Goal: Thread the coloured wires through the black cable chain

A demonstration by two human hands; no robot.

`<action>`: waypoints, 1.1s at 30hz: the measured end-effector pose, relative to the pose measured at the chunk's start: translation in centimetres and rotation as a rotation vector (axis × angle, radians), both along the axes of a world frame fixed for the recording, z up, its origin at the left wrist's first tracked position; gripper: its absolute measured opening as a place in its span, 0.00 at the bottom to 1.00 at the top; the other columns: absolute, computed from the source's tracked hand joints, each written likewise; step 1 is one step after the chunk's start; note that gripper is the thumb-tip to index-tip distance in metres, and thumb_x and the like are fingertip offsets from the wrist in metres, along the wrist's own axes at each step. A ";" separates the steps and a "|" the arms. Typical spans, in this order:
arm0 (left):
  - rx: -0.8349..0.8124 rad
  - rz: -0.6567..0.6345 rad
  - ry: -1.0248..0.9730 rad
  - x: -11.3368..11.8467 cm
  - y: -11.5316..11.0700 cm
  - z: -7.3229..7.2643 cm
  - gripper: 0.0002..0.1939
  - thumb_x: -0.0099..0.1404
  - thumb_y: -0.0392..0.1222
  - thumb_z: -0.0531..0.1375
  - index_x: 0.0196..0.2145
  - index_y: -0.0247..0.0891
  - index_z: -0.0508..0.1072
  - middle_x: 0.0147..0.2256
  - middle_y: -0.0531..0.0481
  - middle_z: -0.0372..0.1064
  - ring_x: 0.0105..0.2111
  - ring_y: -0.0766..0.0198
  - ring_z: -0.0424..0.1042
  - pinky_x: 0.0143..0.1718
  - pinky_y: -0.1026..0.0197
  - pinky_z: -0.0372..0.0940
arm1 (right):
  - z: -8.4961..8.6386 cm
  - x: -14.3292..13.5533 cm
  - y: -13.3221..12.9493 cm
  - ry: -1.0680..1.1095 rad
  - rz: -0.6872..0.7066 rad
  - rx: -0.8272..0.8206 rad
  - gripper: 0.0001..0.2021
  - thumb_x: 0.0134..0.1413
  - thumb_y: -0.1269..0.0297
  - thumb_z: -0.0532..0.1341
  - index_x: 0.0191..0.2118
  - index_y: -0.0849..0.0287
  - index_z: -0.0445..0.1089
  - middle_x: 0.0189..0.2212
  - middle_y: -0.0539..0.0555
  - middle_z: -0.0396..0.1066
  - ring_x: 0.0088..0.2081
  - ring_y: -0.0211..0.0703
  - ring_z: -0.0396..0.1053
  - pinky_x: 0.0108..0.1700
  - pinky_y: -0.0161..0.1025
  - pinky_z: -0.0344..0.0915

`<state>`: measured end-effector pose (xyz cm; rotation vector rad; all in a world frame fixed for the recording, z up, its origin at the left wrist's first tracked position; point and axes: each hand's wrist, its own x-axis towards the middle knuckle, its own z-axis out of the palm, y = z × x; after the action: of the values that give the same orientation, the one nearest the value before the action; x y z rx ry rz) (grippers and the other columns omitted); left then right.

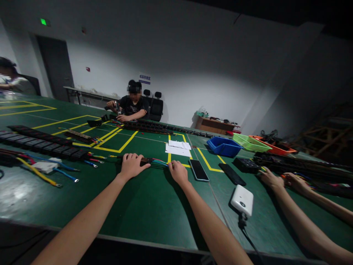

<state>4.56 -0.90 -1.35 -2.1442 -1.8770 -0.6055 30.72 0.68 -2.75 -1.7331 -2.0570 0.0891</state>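
A short wire bundle [146, 161] in dark sleeving lies on the green table, with coloured wires [160, 162], blue among them, fanning out at its right end. My left hand [133, 167] presses over the sleeved part, fingers curled on it and thumb stretched to the right. At the other end, my right hand [178, 172] is closed in a pinch on the wire ends; its fingers hide the tips. A phone [199, 170] lies just right of that hand, and white paper sheets [178, 148] lie beyond it.
Black cable assemblies with ring terminals [55, 147] spread at left. A white power bank [242, 200] with a cable and a dark flat object [232, 174] lie right. A co-worker's hands [273, 178] work near blue [224, 147], green and orange bins. Another person [134, 106] sits opposite.
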 end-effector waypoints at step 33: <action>-0.009 -0.002 0.026 -0.2 0.3 -0.1 0.37 0.63 0.75 0.48 0.46 0.40 0.76 0.44 0.35 0.73 0.47 0.43 0.67 0.54 0.42 0.50 | 0.1 0.0 -0.1 0.053 0.178 0.091 0.15 0.64 0.56 0.60 0.52 0.56 0.68 0.43 0.55 0.75 0.45 0.47 0.71 0.47 0.38 0.60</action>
<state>4.35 -0.59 -1.44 -2.1494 -1.8681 -0.5673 30.70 0.55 -2.68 -1.4762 -2.1384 0.0935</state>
